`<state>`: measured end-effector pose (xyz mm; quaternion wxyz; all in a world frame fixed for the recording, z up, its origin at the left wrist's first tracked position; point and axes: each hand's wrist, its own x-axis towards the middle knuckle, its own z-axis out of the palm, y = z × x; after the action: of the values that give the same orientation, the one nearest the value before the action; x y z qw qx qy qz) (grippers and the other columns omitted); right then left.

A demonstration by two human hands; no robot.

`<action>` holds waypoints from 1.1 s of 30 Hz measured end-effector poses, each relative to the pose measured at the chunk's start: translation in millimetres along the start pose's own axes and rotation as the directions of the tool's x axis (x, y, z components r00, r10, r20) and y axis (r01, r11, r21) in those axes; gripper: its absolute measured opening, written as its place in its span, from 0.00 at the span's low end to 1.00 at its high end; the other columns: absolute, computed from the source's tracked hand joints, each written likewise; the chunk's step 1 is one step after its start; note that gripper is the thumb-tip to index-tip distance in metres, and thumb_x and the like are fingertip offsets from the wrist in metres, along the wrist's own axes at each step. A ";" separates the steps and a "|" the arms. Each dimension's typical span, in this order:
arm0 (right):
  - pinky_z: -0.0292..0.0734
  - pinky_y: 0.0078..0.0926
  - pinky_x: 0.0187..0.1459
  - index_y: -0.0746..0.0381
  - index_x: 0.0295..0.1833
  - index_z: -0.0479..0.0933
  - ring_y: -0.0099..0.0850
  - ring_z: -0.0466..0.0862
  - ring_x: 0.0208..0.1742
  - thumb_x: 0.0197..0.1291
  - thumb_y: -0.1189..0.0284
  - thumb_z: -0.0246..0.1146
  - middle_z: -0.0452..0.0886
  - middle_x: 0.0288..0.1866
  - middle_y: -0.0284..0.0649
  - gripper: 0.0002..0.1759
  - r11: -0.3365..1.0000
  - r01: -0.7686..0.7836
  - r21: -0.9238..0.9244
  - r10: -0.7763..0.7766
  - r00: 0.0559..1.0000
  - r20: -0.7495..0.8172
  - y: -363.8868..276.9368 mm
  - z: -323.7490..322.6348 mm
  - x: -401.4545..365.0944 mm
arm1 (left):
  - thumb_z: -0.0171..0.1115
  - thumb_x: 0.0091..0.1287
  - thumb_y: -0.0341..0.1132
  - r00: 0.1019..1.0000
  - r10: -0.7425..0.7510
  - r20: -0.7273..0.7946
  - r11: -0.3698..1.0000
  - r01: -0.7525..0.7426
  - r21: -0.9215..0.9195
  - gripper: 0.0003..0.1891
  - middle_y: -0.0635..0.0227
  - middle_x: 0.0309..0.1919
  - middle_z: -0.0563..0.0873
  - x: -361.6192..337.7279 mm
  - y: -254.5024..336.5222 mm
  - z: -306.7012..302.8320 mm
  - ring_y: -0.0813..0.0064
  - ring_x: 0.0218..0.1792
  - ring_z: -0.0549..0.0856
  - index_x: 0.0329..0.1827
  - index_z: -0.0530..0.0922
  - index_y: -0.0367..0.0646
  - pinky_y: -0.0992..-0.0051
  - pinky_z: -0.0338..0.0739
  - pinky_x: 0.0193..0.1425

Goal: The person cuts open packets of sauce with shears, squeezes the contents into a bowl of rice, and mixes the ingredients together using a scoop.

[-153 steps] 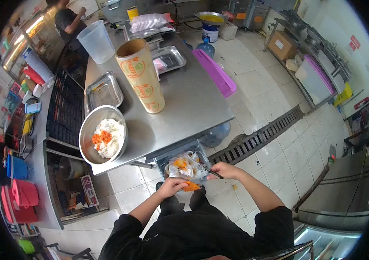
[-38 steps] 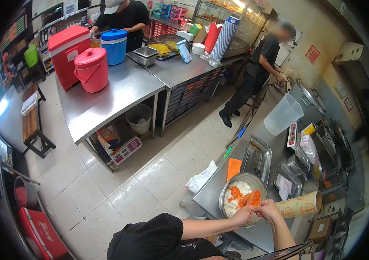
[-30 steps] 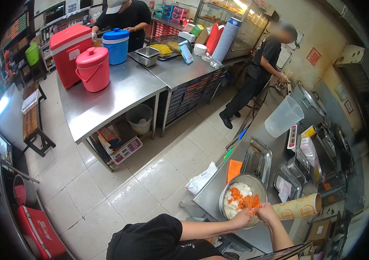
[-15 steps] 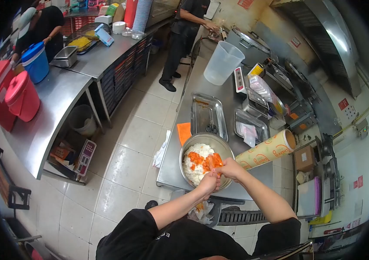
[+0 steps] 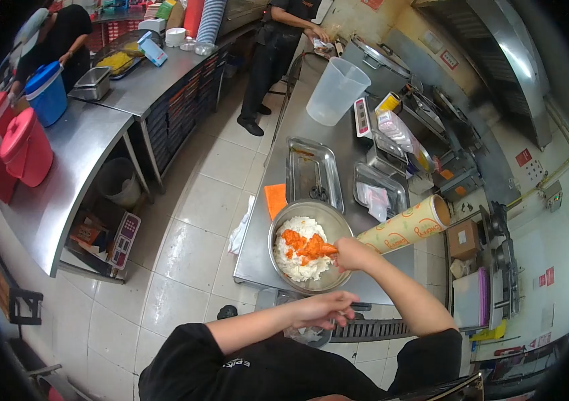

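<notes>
A round steel bowl (image 5: 277,267) stands at the near end of the steel table, holding a white, rice-like food (image 5: 306,269) topped with orange food (image 5: 303,244). My right hand (image 5: 353,254) is closed at the bowl's right rim; what it grips is too small to make out, with orange stuff at the fingertips. Below the bowl, my left hand (image 5: 328,309) is held in the air with its fingers apart and nothing in it. An orange cloth (image 5: 274,200) lies at the bowl's upper left. The patterned roll (image 5: 404,224) rests to its right.
Beyond the bowl are a steel tray (image 5: 313,167) with scissors, a smaller tray (image 5: 382,189), a clear jug (image 5: 338,91) and a scale (image 5: 362,117). A person (image 5: 267,57) stands at the far end; another person (image 5: 64,40) bends at the left counter (image 5: 90,134).
My left hand has let go near the bowl's rim, moved down towards me and opened. My right hand stays at the rim, still closed. The view has shifted slightly.
</notes>
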<state>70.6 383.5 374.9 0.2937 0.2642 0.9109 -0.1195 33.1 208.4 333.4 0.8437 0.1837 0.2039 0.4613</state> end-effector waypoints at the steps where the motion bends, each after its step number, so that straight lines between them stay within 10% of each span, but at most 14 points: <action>1: 0.76 0.37 0.36 0.70 0.31 0.78 0.44 0.83 0.32 0.50 0.72 0.59 0.81 0.27 0.51 0.10 1.000 -0.005 0.002 0.005 1.000 0.002 -2.0 -1.6 -1.9 | 0.46 0.71 0.40 0.993 0.038 0.110 0.939 -0.073 0.335 0.15 0.74 0.37 0.75 -9.3 -1.4 -3.1 0.85 0.39 0.75 0.59 0.66 0.49 0.85 0.69 0.41; 5: 0.77 0.40 0.37 0.69 0.34 0.77 0.47 0.82 0.37 0.48 0.74 0.55 0.80 0.33 0.54 0.10 0.976 -0.006 -0.216 -0.030 0.986 -0.166 -14.7 -4.2 -5.9 | 0.51 0.69 0.38 0.968 0.172 0.184 0.900 -0.231 0.371 0.16 0.76 0.38 0.75 -37.3 -22.6 -37.0 0.87 0.39 0.74 0.58 0.67 0.48 0.83 0.69 0.41; 12: 0.77 0.38 0.28 0.65 0.31 0.75 0.43 0.83 0.29 0.47 0.73 0.54 0.81 0.28 0.48 0.08 0.911 0.025 -0.412 -0.172 0.930 -0.325 -5.4 13.9 0.6 | 0.51 0.69 0.34 0.892 0.421 -0.165 0.868 -0.343 0.359 0.12 0.76 0.36 0.75 -95.4 -54.7 -85.0 0.84 0.39 0.74 0.54 0.70 0.45 0.82 0.68 0.44; 21: 0.74 0.41 0.45 0.69 0.41 0.70 0.46 0.79 0.45 0.50 0.72 0.51 0.77 0.41 0.57 0.14 0.964 0.129 -0.233 -0.175 0.966 -0.191 1.2 2.5 -12.7 | 0.52 0.68 0.33 0.791 0.522 -0.319 0.840 -0.411 0.354 0.12 0.75 0.35 0.76 -122.8 -57.6 -97.9 0.84 0.38 0.74 0.53 0.70 0.43 0.82 0.68 0.46; 33: 0.77 0.41 0.32 0.65 0.32 0.74 0.44 0.82 0.30 0.45 0.76 0.54 0.81 0.27 0.48 0.07 0.908 0.094 -0.408 -0.204 0.950 -0.236 -15.7 -21.6 -30.1 | 0.53 0.67 0.32 0.727 0.570 -0.384 0.812 -0.426 0.400 0.10 0.76 0.32 0.76 -130.6 -58.0 -108.4 0.84 0.35 0.75 0.49 0.72 0.43 0.82 0.69 0.42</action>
<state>72.4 366.2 411.1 0.2019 0.1429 0.9656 0.0805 -45.9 80.8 235.2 0.5719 0.2289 0.4157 0.6691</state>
